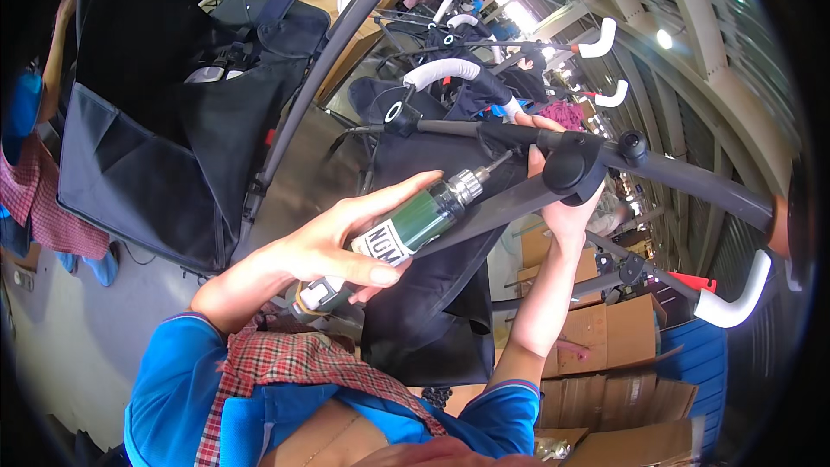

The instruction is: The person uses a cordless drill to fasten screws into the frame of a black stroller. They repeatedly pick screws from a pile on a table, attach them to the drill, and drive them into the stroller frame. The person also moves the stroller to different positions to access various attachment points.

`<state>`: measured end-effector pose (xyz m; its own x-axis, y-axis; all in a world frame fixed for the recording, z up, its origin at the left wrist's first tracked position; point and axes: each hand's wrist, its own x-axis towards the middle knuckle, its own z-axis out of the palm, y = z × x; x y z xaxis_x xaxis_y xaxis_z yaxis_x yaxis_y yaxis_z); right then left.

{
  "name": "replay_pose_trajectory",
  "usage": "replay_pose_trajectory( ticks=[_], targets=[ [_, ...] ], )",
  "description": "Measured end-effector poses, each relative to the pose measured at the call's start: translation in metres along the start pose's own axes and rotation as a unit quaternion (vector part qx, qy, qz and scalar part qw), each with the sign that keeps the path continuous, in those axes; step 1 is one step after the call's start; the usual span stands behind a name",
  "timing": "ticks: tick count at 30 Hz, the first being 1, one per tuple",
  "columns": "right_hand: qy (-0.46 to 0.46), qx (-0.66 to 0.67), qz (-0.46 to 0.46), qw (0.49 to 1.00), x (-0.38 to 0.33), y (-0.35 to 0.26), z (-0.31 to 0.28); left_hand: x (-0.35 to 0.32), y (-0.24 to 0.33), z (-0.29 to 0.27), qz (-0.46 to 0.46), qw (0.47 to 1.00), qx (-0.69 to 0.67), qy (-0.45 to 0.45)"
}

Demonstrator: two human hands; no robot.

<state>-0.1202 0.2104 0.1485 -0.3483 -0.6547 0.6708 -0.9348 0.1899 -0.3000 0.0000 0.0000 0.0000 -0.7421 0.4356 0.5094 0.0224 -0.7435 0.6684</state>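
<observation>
My left hand (341,229) is wrapped around a green electric screwdriver (422,218) with a silver chuck. Its bit points up and to the right, close to a dark fabric edge on a stroller frame tube (467,129). My right hand (566,207) reaches up behind a round black joint (572,166), its fingers curled over the tube and the thumb in front. Part of that hand is hidden by the joint. Black stroller fabric (428,294) hangs below the tube. Whether the bit touches a screw is too small to tell.
A large black stroller (164,164) stands at the left, a person in a checked apron (60,195) beyond it. White-ended frame tubes (735,294) jut out at the right. Cardboard boxes (605,333) lie lower right. More strollers and people fill the background.
</observation>
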Motion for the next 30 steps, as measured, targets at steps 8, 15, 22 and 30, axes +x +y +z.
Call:
replay_pose_trajectory(
  ticks=[8, 15, 22, 30],
  targets=[
    [-0.012, 0.003, -0.003, 1.0, -0.008, 0.003, 0.003, -0.002, 0.0, 0.003, 0.01, 1.0, -0.005, -0.018],
    [-0.002, -0.012, -0.027, 1.0, -0.004, 0.002, 0.003, 0.005, 0.003, 0.008, 0.004, 1.0, 0.026, 0.005],
    [0.041, 0.013, -0.018, 0.999, -0.008, 0.008, 0.011, 0.008, -0.003, 0.025, -0.001, 1.0, -0.012, 0.024],
    [0.067, 0.004, -0.024, 0.997, -0.011, 0.013, 0.014, 0.011, 0.003, 0.033, -0.028, 0.994, -0.105, 0.024]
  ],
)
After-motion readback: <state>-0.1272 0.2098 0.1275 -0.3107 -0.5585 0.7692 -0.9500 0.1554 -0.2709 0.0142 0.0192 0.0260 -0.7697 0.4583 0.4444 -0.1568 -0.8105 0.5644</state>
